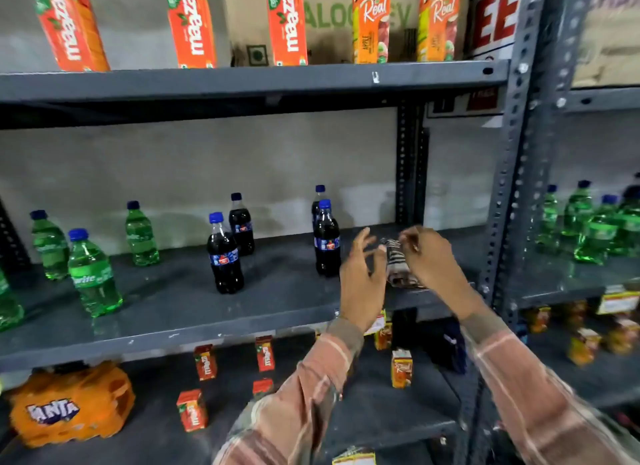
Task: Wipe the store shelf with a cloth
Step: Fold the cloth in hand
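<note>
A striped, bunched cloth [397, 263] lies on the right part of the dark grey middle shelf [180, 301]. My right hand [433, 256] is over it, fingertips pinching its upper end. Just left of the cloth, my left hand [362, 277] hovers with its fingers spread, holding nothing. Part of the cloth is hidden behind my hands.
Dark cola bottles [327, 239] [225, 253] stand close to my left hand. Green Sprite bottles [93, 274] stand further left. Juice cartons [190, 24] line the upper shelf. Small juice boxes [401, 367] and a Fanta pack [72, 404] sit below. A steel upright [509, 173] bounds the right.
</note>
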